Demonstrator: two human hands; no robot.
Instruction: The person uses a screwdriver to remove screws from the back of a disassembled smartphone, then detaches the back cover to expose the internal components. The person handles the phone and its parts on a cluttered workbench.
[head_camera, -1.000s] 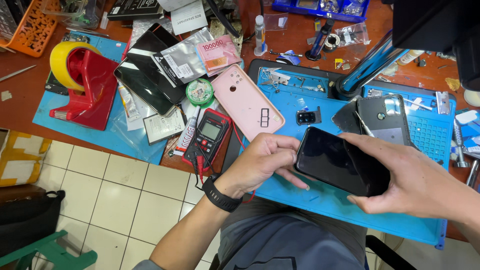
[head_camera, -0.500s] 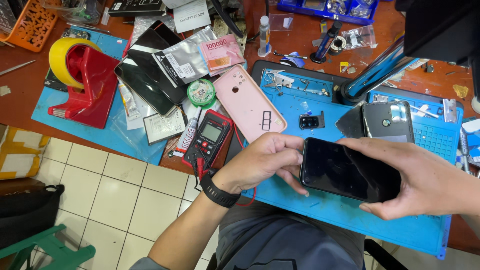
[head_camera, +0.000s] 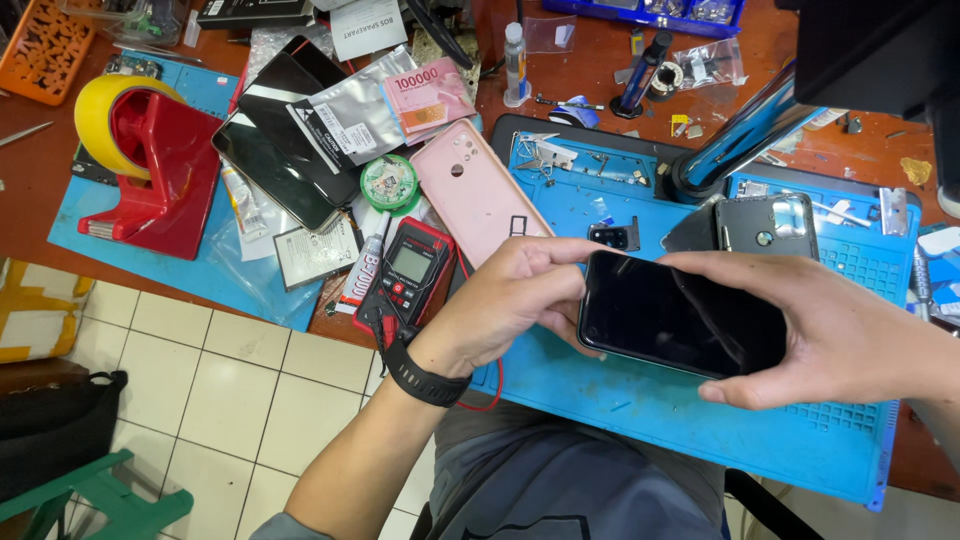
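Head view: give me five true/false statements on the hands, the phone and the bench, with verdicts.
1. Both hands hold the black phone. True: the left hand grips its left end, the right hand its right end.
2. The phone's screen is lit. False: it is dark.
3. A pink phone back lies on the bench. True.
4. The tape dispenser is green. False: it is red, with a yellow roll.
5. The multimeter is in the right hand. False: it lies on the bench edge near the left wrist.
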